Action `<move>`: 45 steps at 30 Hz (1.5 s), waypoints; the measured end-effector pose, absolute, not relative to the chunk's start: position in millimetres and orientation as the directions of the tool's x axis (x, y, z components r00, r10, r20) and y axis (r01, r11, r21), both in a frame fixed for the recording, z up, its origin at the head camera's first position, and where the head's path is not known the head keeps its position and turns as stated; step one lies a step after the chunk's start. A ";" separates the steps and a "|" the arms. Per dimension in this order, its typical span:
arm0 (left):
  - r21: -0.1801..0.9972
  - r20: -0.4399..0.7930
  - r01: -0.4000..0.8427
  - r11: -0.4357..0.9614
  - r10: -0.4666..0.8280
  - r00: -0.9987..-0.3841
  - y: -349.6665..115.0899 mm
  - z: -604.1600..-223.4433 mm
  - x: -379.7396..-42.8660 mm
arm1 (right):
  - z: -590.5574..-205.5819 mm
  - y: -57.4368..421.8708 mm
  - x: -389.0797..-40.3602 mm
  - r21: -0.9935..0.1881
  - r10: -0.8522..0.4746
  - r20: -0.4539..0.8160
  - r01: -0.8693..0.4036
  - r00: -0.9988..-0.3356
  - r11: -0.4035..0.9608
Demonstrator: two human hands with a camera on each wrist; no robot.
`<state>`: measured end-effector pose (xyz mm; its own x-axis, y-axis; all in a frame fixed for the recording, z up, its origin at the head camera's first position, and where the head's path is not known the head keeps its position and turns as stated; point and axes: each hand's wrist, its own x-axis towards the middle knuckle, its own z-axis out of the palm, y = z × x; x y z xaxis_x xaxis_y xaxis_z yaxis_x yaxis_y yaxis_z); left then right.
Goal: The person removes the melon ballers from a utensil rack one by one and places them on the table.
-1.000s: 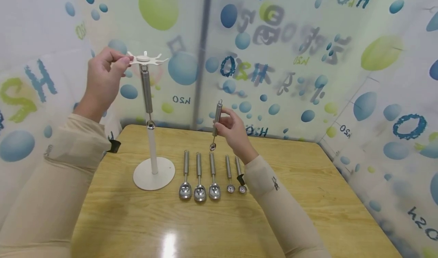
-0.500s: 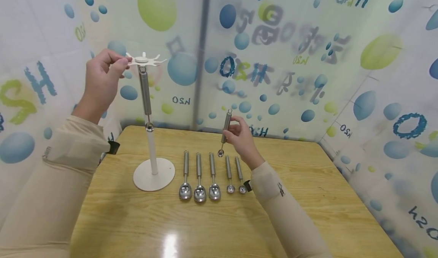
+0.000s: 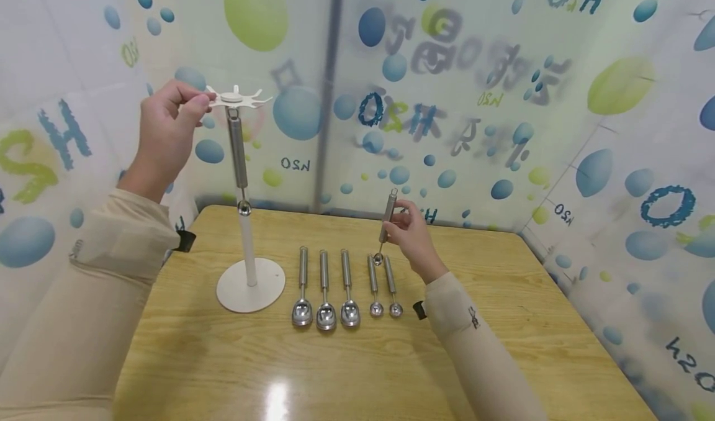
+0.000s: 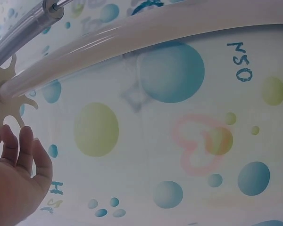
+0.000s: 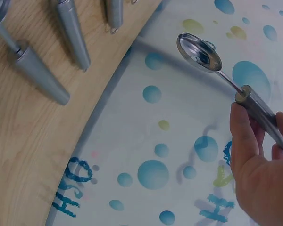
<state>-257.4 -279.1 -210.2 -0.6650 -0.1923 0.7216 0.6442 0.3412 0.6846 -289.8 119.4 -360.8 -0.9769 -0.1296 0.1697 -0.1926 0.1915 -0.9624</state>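
Note:
My left hand [image 3: 167, 129] pinches one arm of the white hooked top [image 3: 231, 98] of a utensil stand. From that top hangs a small steel melon baller [image 3: 238, 154], bowl down in front of the pole. In the left wrist view the white pole [image 4: 108, 49] crosses beside its handle [image 4: 23, 35]. My right hand [image 3: 416, 244] holds a second melon baller [image 3: 389, 213] by its thick handle, bowl low, behind the row of scoops. The right wrist view shows its shiny bowl [image 5: 198, 52] with thumb and fingers around the handle.
Several utensils lie in a row on the wooden table [image 3: 223, 365]: large ice cream scoops [image 3: 326, 315] to the left, two small melon ballers [image 3: 376, 309] to the right. The stand's round base [image 3: 234, 290] is left of them. Patterned curtains [image 3: 480, 129] surround the table.
My right hand has carried its melon baller to the right and lower, away from the stand. The left hand and the hanging melon baller have stayed nearly in place.

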 end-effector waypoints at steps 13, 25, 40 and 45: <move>0.688 0.720 0.646 0.331 -0.201 -0.664 -278.9 -210.0 -257.4 | -372.3 145.9 -291.7 -0.968 -0.120 0.116 -0.139 -0.986 0.207; 0.695 0.711 0.629 0.350 -0.205 -0.672 -278.5 -210.0 -258.1 | -386.0 166.1 -291.7 -0.959 -0.101 -0.015 -0.015 -0.995 0.284; 0.692 0.715 0.632 0.349 -0.204 -0.669 -279.4 -211.5 -258.3 | -402.4 188.7 -299.9 -0.931 -0.111 -0.186 0.139 -0.976 0.339; 0.684 0.723 0.644 0.342 -0.200 -0.661 -278.6 -212.0 -258.1 | -410.4 196.0 -302.6 -0.910 -0.124 -0.241 0.180 -0.962 0.373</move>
<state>-258.1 -278.6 -212.0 -0.6611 -0.2002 0.7231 0.6443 0.3424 0.6838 -302.6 196.0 -410.4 -0.9625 -0.1245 -0.2411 0.1798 0.3726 -0.9104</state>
